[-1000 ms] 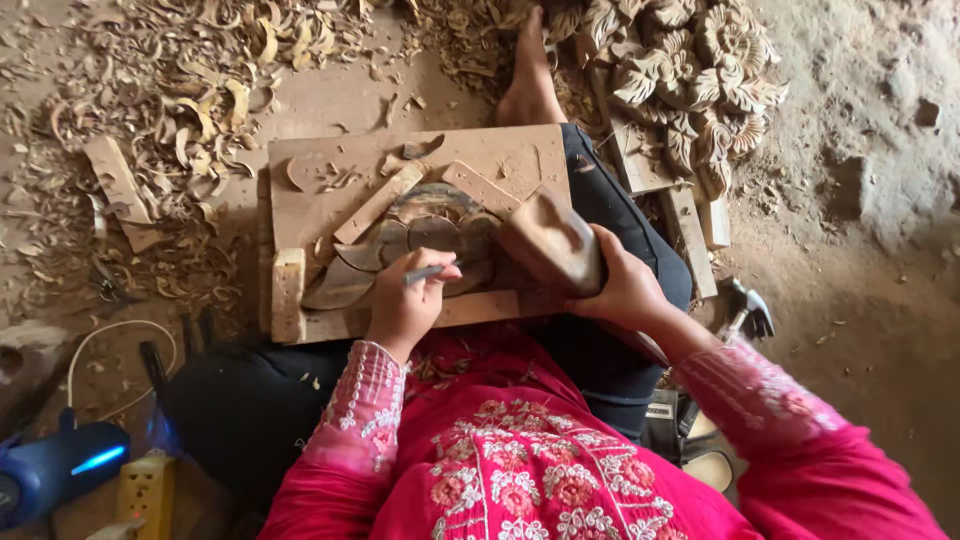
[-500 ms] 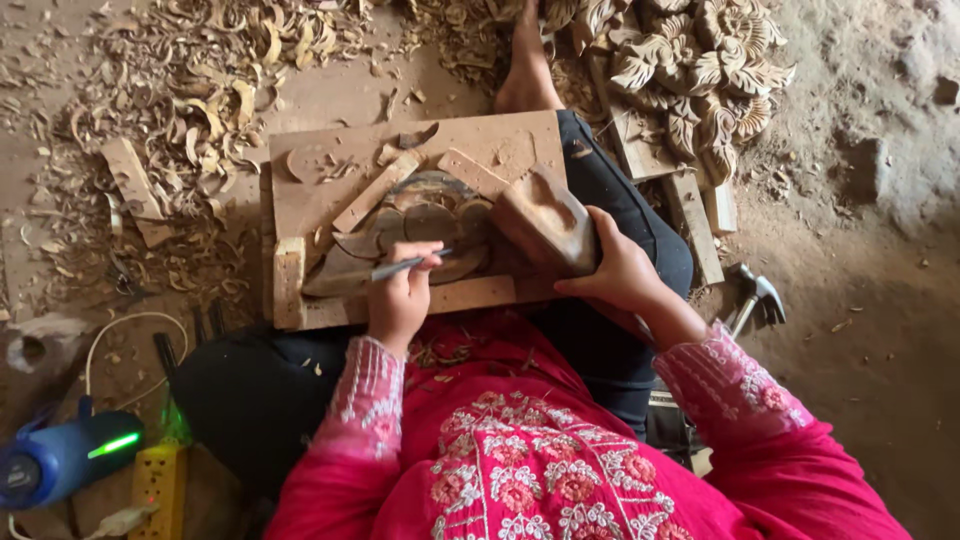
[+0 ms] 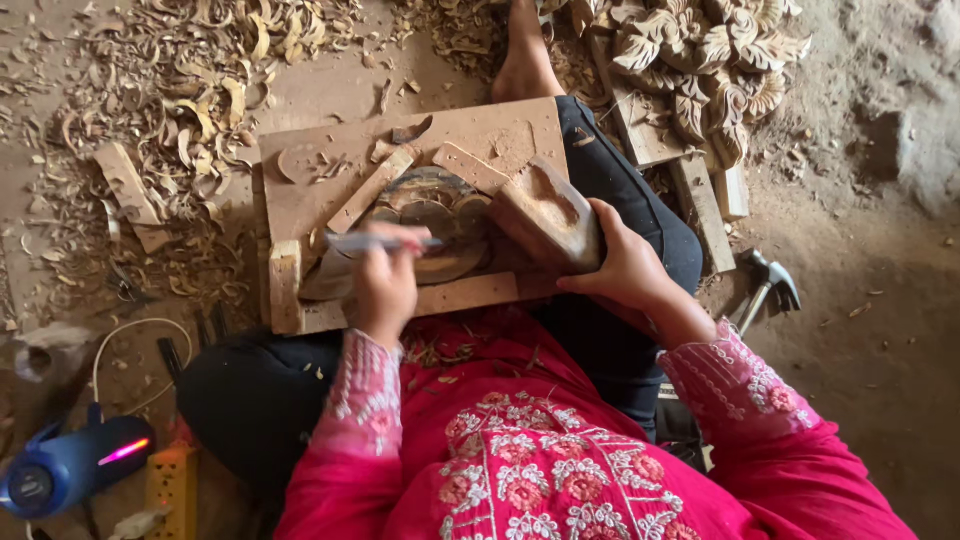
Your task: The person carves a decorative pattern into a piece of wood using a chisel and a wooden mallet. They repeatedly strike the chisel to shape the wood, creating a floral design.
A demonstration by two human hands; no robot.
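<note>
Chisel (image 3: 385, 242) lies crosswise in left hand (image 3: 385, 285), tip pointing right.

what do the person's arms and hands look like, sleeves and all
Both arms wear long bright pink sleeves. The left sleeve ends in a paler cuff with a dense floral pattern in pink and white. The right sleeve has white embroidered trim and flower motifs at its cuff. The left hand and right hand are bare: no gloves, and no rings or bangles that I can make out.
</note>
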